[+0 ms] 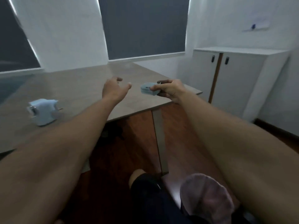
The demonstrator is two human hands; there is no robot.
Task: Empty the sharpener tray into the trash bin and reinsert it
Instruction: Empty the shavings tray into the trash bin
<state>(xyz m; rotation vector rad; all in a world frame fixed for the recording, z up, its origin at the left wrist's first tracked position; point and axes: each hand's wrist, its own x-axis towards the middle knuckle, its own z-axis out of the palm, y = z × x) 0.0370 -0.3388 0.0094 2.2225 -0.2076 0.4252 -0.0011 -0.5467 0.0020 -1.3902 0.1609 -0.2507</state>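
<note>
1. The right hand (170, 90) is gripping the tray (148, 89), a small pale blue piece, between thumb and fingers, and is holding it in the air over the near right corner of the table (77, 84).
2. The tray is sitting roughly level in that grip, with its open top facing up; the blur is hiding what lies inside it.
3. The left hand (114, 89) is hanging open and empty above the table, just left of the tray and not touching it, with fingers loosely spread.
4. The sharpener (42, 111), pale blue like the tray, is standing on the table far to the left, well apart from both hands.
5. A bin (208, 199) lined with a pinkish bag is sitting on the wooden floor at the bottom of the view, below the right forearm.
6. A white cabinet (234, 78) with two doors is standing against the wall beyond the table's right edge.
7. Both forearms are stretching forward from the bottom corners of the view.
</note>
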